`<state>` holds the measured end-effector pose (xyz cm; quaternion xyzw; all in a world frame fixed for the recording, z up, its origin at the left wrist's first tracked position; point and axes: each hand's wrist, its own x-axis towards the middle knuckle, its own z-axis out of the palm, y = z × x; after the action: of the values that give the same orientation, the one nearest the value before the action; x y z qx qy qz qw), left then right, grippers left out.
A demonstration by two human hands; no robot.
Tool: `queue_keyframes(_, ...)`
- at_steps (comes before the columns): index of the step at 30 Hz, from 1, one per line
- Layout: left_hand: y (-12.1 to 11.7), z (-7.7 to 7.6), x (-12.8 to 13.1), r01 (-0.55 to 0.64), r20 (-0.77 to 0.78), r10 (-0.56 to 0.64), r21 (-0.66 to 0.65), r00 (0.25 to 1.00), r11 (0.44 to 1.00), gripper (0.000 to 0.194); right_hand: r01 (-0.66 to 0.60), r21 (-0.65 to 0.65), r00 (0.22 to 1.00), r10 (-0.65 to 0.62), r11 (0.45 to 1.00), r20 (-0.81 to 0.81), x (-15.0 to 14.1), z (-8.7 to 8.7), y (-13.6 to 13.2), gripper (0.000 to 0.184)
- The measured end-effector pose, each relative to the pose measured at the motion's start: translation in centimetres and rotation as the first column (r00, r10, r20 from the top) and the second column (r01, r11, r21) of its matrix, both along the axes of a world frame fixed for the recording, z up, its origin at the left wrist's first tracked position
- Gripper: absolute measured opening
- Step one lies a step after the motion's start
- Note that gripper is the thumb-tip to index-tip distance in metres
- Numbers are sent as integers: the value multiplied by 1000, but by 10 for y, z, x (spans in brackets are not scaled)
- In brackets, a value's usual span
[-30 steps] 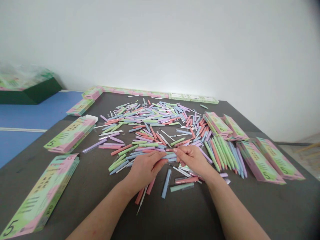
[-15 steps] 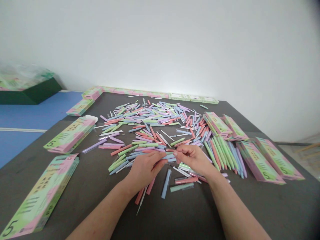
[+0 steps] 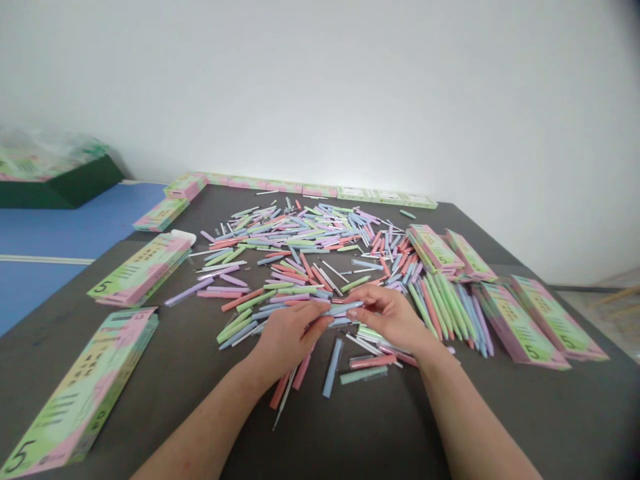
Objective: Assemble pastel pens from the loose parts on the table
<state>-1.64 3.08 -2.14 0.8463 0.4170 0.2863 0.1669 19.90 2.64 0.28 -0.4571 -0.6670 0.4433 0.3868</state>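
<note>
A light blue pen lies level between my two hands, just above the near part of the pile. My left hand is closed on its left end. The fingers of my right hand pinch the right end. Under and around both hands lie loose pen parts in pink, green, purple and blue, with thin white refills among them. Closer to me rest a blue barrel, a red one and a green one. Part of the pile is hidden behind my fingers.
To the right, a row of green, red, blue and purple pens lies side by side near several pastel boxes. More boxes line the table's left side and back edge. A dark green bin stands far left on a blue surface.
The right fingers have shifted slightly, and more of the blue pen shows between my hands. The pile and the boxes stay where they were.
</note>
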Motion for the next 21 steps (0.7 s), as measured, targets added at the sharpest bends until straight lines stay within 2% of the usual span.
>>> queue_keyframes(2,0,0,0,7,7,-7,-1,1000,1000,24,10,-27,1000,-10,1000,-4,-2,-2,0,24)
queue_keyframes(7,-1,1,0,2,17,-2,5,1000,1000,24,50,-30,996,-48,998,71,-5,-4,0,43)
queue_keyframes(13,-1,-1,1,2,46,-1,-32,999,999,24,20,-139,989,-40,990,-142,-7,-2,0,29)
queue_keyframes(21,-2,1,1,1,100,10,-106,995,994,26,53,-131,976,-79,990,-202,-6,-1,0,23)
